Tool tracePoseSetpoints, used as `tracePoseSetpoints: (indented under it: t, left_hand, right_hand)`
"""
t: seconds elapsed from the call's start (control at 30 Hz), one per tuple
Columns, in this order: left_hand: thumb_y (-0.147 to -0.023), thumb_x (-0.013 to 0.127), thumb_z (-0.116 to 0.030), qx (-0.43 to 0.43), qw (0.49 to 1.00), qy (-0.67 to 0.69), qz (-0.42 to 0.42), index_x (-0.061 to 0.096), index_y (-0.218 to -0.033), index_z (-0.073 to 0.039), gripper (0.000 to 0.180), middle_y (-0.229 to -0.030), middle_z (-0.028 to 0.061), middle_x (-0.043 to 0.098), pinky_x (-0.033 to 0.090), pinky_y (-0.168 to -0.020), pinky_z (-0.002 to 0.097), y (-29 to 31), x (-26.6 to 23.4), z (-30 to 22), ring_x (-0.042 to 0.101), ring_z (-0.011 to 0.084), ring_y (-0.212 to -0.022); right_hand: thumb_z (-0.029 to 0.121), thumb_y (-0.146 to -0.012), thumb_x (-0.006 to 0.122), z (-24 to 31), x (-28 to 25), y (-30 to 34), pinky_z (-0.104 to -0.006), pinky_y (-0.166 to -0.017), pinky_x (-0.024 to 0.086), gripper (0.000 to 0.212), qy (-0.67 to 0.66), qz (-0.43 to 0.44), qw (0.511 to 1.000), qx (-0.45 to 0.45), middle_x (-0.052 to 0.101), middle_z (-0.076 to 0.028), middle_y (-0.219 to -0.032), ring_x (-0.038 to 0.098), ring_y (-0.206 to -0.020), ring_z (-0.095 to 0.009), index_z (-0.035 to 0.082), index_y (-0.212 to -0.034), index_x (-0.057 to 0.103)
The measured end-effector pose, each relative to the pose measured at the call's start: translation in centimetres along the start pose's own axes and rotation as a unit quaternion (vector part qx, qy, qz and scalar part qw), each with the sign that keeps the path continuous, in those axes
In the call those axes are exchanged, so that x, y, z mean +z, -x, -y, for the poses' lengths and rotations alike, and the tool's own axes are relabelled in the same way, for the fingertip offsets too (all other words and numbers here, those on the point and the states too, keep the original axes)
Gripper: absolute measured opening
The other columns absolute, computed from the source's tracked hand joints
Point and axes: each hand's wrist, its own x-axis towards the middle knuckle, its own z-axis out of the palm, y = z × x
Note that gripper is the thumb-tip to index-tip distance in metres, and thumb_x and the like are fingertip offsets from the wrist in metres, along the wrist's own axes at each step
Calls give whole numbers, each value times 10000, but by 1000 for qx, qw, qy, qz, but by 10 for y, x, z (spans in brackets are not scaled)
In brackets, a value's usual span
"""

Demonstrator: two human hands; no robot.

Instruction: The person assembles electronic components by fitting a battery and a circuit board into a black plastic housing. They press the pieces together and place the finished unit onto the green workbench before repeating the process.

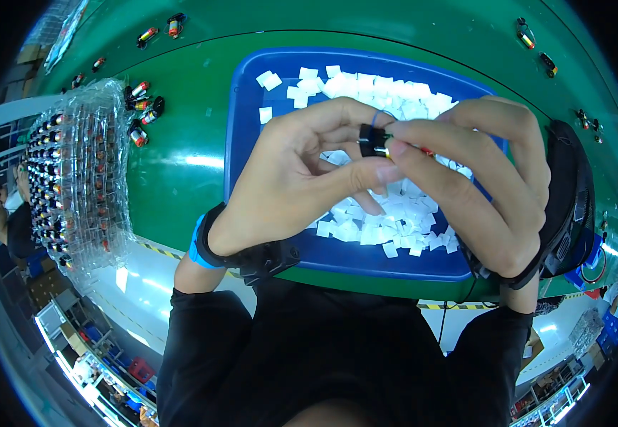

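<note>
Shown holding a small black component (373, 141) between the nearly closed grip of the left hand (280, 171) and the tightly pinched fingertip grip of the right hand (512, 213), above a blue tray (248, 135) of loose white squares (394, 213), with clear plastic trays (113, 235) of small parts (43, 174) at the left of a green counter (181, 85).

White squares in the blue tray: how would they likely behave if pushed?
The white squares look thin and light, so they would probably scatter. Lying loose and overlapping, several might slide together. The raised rim of the blue tray would likely keep most inside.
</note>
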Motion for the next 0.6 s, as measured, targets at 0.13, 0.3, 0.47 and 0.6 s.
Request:
tracePoseSetpoints:
  t: [0.13, 0.3, 0.47, 0.6]
  left_hand:
    - [-885, 698, 12, 106, 990, 43, -81, 542, -1223, 102, 383, -1179, 237, 626, 651, -708, 321, 1, 6, 4, 693, 232, -929]
    - [-877, 696, 36, 147, 985, 9, -87, 536, -1224, 110, 390, -1209, 241, 622, 651, -705, 313, -1, 4, 6, 700, 260, -951]
    - [-858, 717, 37, 243, 955, -139, -98, 582, -1187, 104, 362, -1169, 223, 658, 635, -693, 279, 0, 3, 11, 704, 236, -965]
    - [-839, 741, 22, 277, 921, -250, -114, 634, -1148, 79, 332, -1107, 191, 696, 615, -665, 251, -1, 3, 10, 710, 203, -931]
  right_hand:
    - [146, -711, 846, -8, -13, -4, -258, -635, 486, 297, 4, -38, 998, 41, 680, -76, -898, 626, -847, -202, 31, -934, 687]
    - [158, -752, 852, 6, -11, 2, -233, -593, 456, 308, -212, 37, 942, 256, 654, -81, -858, 621, -750, -153, 6, -943, 665]
    - [111, -796, 811, 14, 3, 6, -211, -545, 434, 247, -286, 11, 913, 292, 651, -91, -833, 592, -652, -107, -31, -951, 682]
    - [101, -828, 783, 12, 6, 9, -201, -519, 427, 216, -293, -12, 913, 283, 642, -86, -804, 581, -622, -98, -46, -962, 699]
